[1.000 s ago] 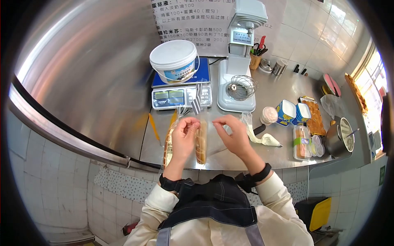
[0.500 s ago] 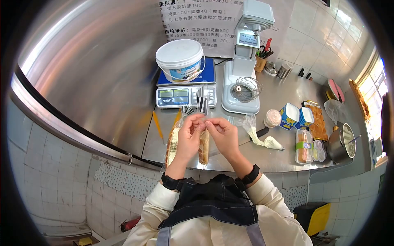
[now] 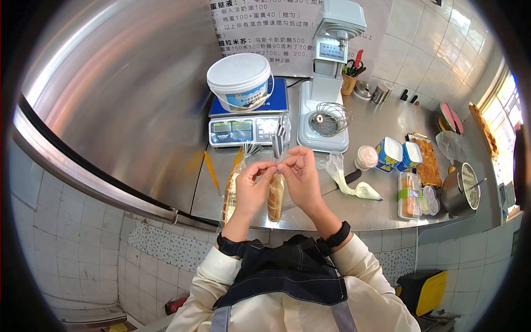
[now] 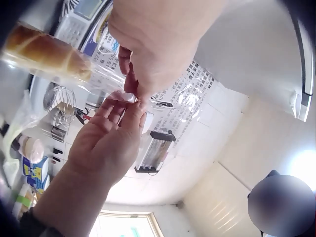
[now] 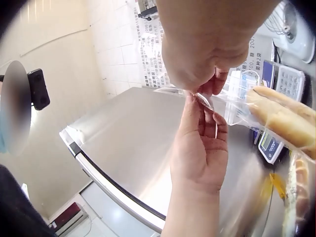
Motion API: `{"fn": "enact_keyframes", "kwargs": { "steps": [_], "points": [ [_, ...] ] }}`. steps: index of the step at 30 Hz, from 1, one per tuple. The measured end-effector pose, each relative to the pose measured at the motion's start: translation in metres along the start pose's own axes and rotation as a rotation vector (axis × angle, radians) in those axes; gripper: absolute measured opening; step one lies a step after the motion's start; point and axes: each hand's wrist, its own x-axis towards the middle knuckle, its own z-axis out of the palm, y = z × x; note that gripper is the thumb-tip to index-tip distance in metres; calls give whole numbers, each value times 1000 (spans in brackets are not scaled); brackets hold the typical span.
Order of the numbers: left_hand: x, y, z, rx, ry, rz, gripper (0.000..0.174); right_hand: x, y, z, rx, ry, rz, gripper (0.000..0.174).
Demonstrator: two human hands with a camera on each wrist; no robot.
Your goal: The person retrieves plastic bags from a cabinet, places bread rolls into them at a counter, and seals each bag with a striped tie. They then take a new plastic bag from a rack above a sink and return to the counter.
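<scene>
A long bread roll (image 3: 275, 203) hangs in a clear plastic bag (image 4: 101, 81), below both hands in the head view. My left hand (image 3: 251, 191) pinches the gathered neck of this bag between thumb and fingertips. From the other side my right hand (image 3: 302, 182) pinches the same spot, thumb tips close together, its other fingers raised and bent. Black and white stripes mark the bag's upper end (image 3: 278, 138), beyond the fingers. Left of the left hand lies a second bagged bread (image 3: 228, 199) with a striped top. Fingers partly hide the gathered neck in both wrist views.
A scale (image 3: 231, 131) bearing a white bucket (image 3: 238, 77) stands behind, beside a mixer (image 3: 323, 133) with its whisk. Rightward lie a piping bag (image 3: 362, 191), a knife handle (image 3: 353, 177), a cream tub (image 3: 366, 157), a bread box (image 3: 409, 202) and a metal pot (image 3: 463, 191).
My right hand has come in from the right to meet the left at the bag's neck. Its outer fingers have since lifted, and the striped bag top has shifted slightly.
</scene>
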Motion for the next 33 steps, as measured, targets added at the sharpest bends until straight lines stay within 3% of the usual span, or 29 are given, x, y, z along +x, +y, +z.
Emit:
{"fn": "enact_keyframes", "kwargs": {
  "steps": [10, 12, 18, 24, 28, 30, 31, 33],
  "points": [
    [-3, -9, 2, -68, -12, 71, 17, -10, 8, 6, -80, 101, 30, 9],
    [-3, -8, 2, -101, -25, 89, 18, -11, 5, 6, -286, 88, -176, 6],
    [-7, -8, 5, -110, 7, 175, 21, -9, -8, 5, -478, 17, -359, 10],
    [-8, -7, -3, 51, -5, 176, 19, -8, -11, 4, -457, -11, -452, 7],
    [-10, -10, -6, 112, -12, 238, 16, -12, -4, 8, -335, 3, -391, 9],
    [-10, -6, -2, 103, 32, 260, 13, -16, 3, 14, 72, 154, -278, 13],
    [-10, -4, 0, 96, 77, 281, 11, -15, -1, 13, 71, 155, -278, 13],
    [-10, -1, 0, 84, 67, 305, 10, -11, -13, 9, -265, 113, -428, 16]
  ]
}}
